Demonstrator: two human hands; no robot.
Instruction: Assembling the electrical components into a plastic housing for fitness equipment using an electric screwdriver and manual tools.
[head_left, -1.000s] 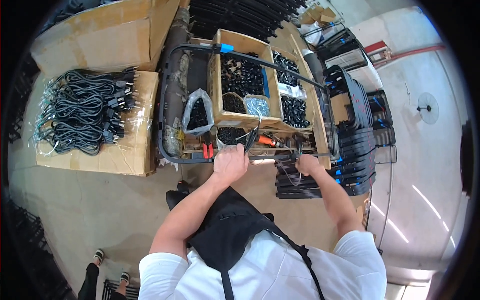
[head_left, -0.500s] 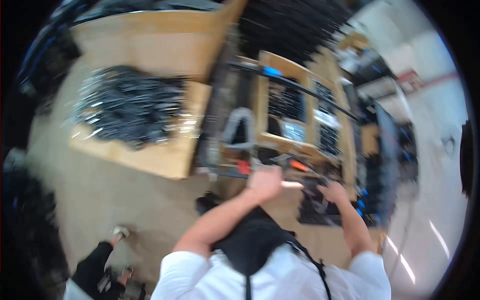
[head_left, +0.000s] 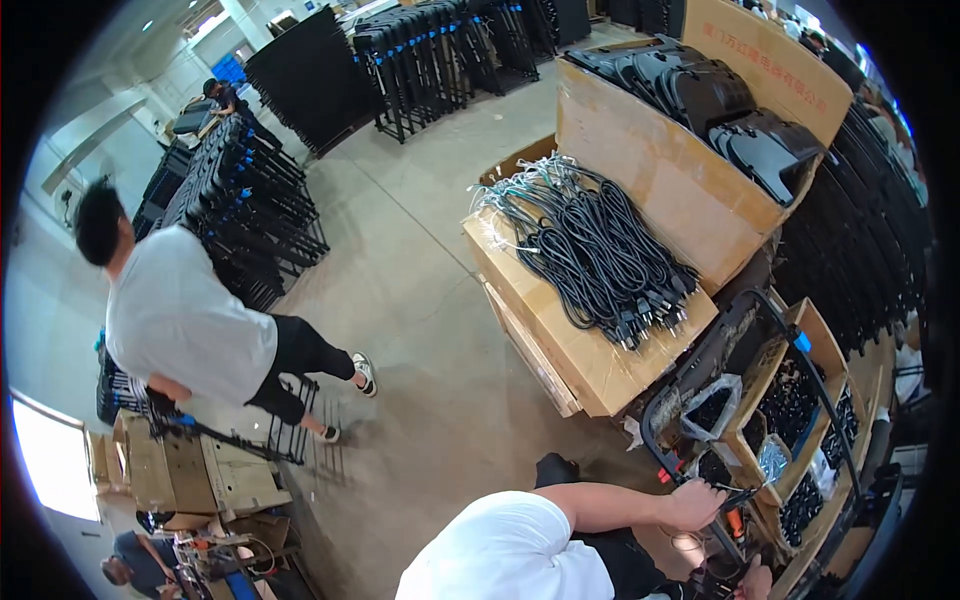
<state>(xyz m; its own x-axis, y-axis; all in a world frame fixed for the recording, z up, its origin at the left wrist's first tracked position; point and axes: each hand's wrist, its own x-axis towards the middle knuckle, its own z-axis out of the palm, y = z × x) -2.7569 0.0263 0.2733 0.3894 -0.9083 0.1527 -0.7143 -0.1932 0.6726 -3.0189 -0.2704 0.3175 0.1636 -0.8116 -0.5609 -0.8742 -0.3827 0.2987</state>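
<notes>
My left hand (head_left: pixel 697 505) is closed at the end of my stretched-out arm, over the near end of a bent black metal tube frame (head_left: pixel 655 435). What sits in its fingers is too small to make out. Lower down, my right hand (head_left: pixel 757 580) is at dark parts by the bottom edge, its fingers mostly hidden. An orange-handled tool (head_left: pixel 735 522) lies close to my left hand. Beyond it stands a divided cardboard box (head_left: pixel 752 440) of small black parts, with a clear bag (head_left: pixel 772 458) in one compartment. A plastic-lined bin (head_left: pixel 712 408) sits beside the box.
Bundled black power cords (head_left: pixel 600 250) lie on a carton (head_left: pixel 570 345) ahead. Behind it, a large open carton (head_left: pixel 640 170) holds black plastic covers (head_left: pixel 705 95). A person in a white shirt (head_left: pixel 190 310) walks at left, near racks of folded black frames (head_left: pixel 240 200).
The view has swung left, so the cords, box and my hands now appear farther right. A walking person has come fully into view. My left hand remains near the tube frame.
</notes>
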